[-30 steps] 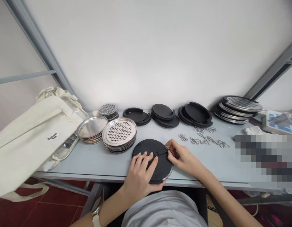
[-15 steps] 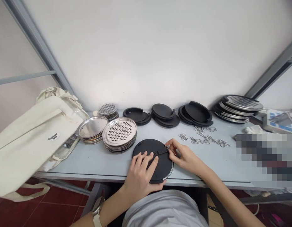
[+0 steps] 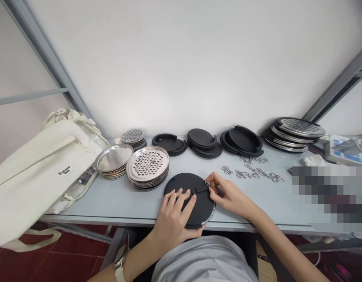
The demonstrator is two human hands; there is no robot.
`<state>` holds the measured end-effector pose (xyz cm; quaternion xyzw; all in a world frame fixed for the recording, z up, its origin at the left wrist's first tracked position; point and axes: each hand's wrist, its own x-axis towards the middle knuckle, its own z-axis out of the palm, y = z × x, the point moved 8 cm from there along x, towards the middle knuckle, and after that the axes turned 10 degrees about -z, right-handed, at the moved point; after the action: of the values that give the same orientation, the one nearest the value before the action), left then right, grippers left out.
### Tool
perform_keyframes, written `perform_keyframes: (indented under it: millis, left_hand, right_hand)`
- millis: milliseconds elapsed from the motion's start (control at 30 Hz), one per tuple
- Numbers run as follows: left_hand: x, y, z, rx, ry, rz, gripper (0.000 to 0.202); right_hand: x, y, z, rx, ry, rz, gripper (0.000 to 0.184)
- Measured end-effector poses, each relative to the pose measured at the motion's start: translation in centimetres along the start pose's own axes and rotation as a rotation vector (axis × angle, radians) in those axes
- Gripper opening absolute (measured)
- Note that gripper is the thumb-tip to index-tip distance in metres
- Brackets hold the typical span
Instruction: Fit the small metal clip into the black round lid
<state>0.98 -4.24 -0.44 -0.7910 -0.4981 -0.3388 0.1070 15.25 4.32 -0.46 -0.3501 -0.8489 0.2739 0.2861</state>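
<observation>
A round black disc with a metal rim lies at the front edge of the grey table. My left hand rests flat on the disc's near half, fingers spread, pressing it down. My right hand is at the disc's right edge, thumb and fingers pinched on a small metal wire clip where a narrow black tab crosses the disc.
Two stacks of metal plates, one perforated, stand left of the disc. Piles of black discs line the wall, with a stack of assembled discs far right. Loose wire clips lie to the right. A cream bag fills the left.
</observation>
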Motion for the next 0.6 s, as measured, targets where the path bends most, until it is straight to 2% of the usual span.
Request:
perform_keyframes:
  millis: [600]
  left_hand:
    - [0.01,0.10,-0.10,-0.011,0.003,0.006,0.056]
  right_hand:
    - [-0.05,0.34,0.23,0.028,-0.009,-0.009,0.010]
